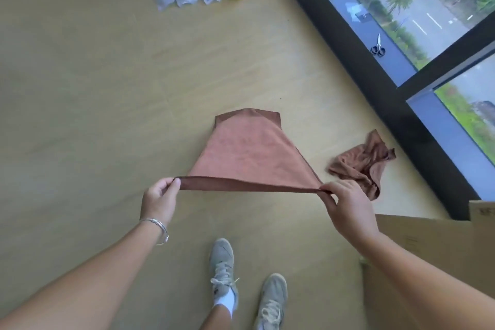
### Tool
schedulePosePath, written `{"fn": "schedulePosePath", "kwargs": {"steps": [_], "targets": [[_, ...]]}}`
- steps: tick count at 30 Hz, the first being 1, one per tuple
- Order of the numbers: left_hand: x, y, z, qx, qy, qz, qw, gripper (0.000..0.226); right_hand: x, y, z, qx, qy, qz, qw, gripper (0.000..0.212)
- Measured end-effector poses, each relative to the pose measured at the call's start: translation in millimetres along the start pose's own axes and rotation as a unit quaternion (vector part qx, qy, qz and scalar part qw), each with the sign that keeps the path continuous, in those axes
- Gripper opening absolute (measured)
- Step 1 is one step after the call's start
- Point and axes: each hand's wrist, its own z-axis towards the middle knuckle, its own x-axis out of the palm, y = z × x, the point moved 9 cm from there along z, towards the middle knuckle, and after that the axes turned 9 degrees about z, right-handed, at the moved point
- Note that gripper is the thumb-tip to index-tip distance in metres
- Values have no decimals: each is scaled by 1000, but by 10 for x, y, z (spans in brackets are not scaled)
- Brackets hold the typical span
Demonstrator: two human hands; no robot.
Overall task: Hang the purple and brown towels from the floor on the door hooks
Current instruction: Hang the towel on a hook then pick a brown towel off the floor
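- Brown towel (241,153): lifted off the floor (93,102) and stretched flat, left hand (158,201) and right hand (348,206) each pinching 1 top corner.
- A 2nd brown cloth (361,163) lies crumpled to the right, near the window wall.
- Judged early: no purple towel, door or hooks in view; nothing hung yet.

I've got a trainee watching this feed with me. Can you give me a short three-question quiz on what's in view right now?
1. True or false: both hands hold the same brown towel.
2. Where does the second, crumpled brown towel lie: A) floor, B) window ledge, C) cardboard?
3. What tool lies on the ledge?

Key
1. True: left hand and right hand pinch the stretched towel.
2. A: crumpled towel.
3. Scissors.
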Motion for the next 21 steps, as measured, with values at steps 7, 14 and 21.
{"fn": "schedulePosePath", "kwargs": {"steps": [7,14,21], "targets": [[573,1433,-333,-59,67,73,993,16,989,-726,-762,63,110,-42,991,6],[1156,1925,110,-63,81,87,991,18,1742,-1242,-766,112,157,-62,979,6],[1972,1927,1262,12,72,83,994,15,2583,-1741,240,127,135,-5,983,3]]}}
